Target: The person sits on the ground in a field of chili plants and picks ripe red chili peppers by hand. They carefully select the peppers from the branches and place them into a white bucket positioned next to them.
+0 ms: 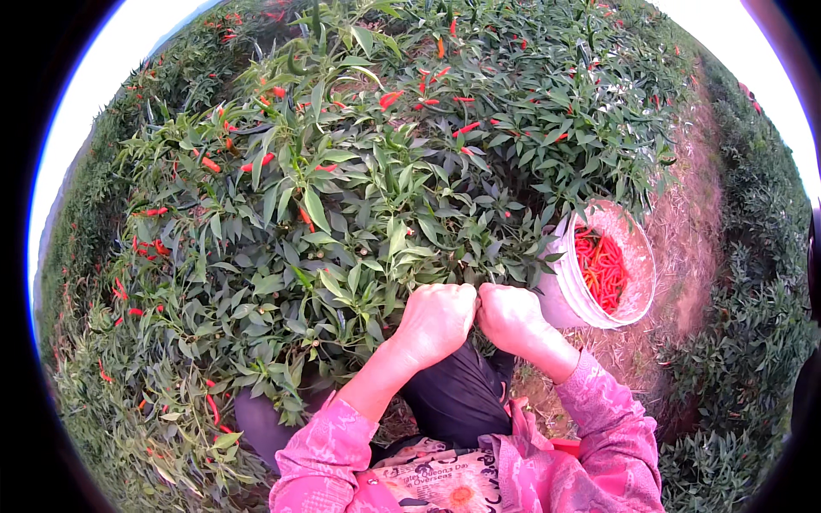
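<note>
My left hand [439, 317] and my right hand [513, 314] meet knuckle to knuckle at the near edge of a chilli pepper plant [359, 237]. Both are curled into loose fists with their backs towards me. Whatever lies inside the fingers is hidden, though a small dark bit shows between them. Just right of my right hand stands a white plastic bucket [561, 298], its mouth tilted towards the right. Picked red chillies [601, 266] fill part of it, and its inner wall looks dirty.
Red chillies [467, 129] hang among the leaves ahead, with more red chillies [213, 409] low on the left. A dirt path [683, 256] strewn with dry straw runs along the right, bordered by another row of plants [757, 288]. My dark-trousered leg [458, 397] is below my hands.
</note>
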Demonstrator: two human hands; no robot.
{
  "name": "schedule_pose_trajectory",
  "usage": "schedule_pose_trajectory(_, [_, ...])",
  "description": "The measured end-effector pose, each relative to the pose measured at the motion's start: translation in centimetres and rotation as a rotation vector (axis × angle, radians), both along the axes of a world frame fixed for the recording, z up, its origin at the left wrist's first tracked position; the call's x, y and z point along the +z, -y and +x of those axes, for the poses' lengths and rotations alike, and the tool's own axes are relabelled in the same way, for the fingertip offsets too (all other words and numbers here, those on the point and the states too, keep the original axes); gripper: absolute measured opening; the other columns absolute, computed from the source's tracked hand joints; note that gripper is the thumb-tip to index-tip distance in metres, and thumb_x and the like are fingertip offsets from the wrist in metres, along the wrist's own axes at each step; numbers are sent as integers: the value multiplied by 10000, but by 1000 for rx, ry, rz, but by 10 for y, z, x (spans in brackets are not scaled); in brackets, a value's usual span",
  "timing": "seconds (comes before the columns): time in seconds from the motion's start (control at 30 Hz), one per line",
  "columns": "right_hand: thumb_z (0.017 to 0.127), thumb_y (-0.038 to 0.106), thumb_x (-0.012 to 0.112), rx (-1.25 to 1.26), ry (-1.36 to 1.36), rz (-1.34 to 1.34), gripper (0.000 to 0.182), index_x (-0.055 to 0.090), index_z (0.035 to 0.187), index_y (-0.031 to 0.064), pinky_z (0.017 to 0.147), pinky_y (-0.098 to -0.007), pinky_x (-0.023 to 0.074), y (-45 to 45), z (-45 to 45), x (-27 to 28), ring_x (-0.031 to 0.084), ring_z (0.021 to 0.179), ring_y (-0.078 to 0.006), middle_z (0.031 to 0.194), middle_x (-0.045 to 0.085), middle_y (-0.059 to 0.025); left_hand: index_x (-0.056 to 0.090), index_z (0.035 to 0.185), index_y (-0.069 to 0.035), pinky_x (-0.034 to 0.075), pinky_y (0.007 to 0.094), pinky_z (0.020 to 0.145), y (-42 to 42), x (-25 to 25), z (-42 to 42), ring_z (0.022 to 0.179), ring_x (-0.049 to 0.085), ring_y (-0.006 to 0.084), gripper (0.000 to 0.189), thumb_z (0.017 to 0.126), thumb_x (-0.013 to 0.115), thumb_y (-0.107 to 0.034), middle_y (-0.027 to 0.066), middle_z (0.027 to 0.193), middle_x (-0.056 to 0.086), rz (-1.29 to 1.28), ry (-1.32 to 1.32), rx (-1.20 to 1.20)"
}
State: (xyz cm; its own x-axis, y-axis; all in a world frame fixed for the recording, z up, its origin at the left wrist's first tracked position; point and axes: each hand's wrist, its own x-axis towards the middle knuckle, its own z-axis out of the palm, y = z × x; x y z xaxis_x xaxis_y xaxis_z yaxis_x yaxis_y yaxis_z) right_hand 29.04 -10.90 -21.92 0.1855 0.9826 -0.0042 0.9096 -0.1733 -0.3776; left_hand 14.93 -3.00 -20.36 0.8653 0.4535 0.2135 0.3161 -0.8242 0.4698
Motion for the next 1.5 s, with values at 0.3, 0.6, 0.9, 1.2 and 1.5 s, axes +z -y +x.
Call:
schedule_pose_trajectory(0.3, [949, 241, 527, -197, -1049, -36, 232, 567, 847, 37, 515, -255, 393, 10, 22, 11, 486, 589, -102, 684, 546, -2, 535, 800, 9, 452, 275, 682, 13, 16, -37, 715, 533, 110, 212, 944, 541, -147, 38, 741, 566, -726, 215, 61])
schedule_pose_trajectory(0.6, [829, 149, 627, -523, 186, 398, 198, 593, 978, 23, 644, -362, 474, 41, 195, 0, 602, 698, -277, 825, 619, -166, 515, 1279, 15, 459, 228, 736, 2, 42, -65, 822, 555, 72, 358, 925, 516, -34, 27, 921, 608, -1112, 306, 49])
schedule_pose_trajectory(0.9, [839, 82, 607, -539, -291, 152, 118, 639, 801, -26, 465, -281, 444, 12, 196, 15, 555, 527, -118, 633, 594, -45, 546, 1264, -127, 359, 539, 968, -44, 18, -55, 1306, 362, 361, 497, 816, 668, -303, 144, 1294, 515, 355, -15, 261])
schedule_pose_trajectory(1.2, [817, 207, 633, -255, -63, 458, 180, 679, 895, 51, 729, -383, 495, -192, 121, 42, 637, 768, -294, 808, 650, -129, 474, 1300, -138, 416, 476, 848, -39, -17, -82, 1338, 329, 307, 667, 717, 751, -308, 112, 1319, 480, 296, -409, 13])
schedule_pose_trajectory(1.5, [776, 266, 692, -346, -202, 91, 231, 709, 909, 79, 777, -378, 497, -229, 122, -21, 652, 878, -284, 884, 690, -119, 538, 1253, -161, 434, 492, 834, -41, -39, -79, 1308, 394, 288, 637, 667, 768, -259, 98, 1268, 526, 320, -240, 72])
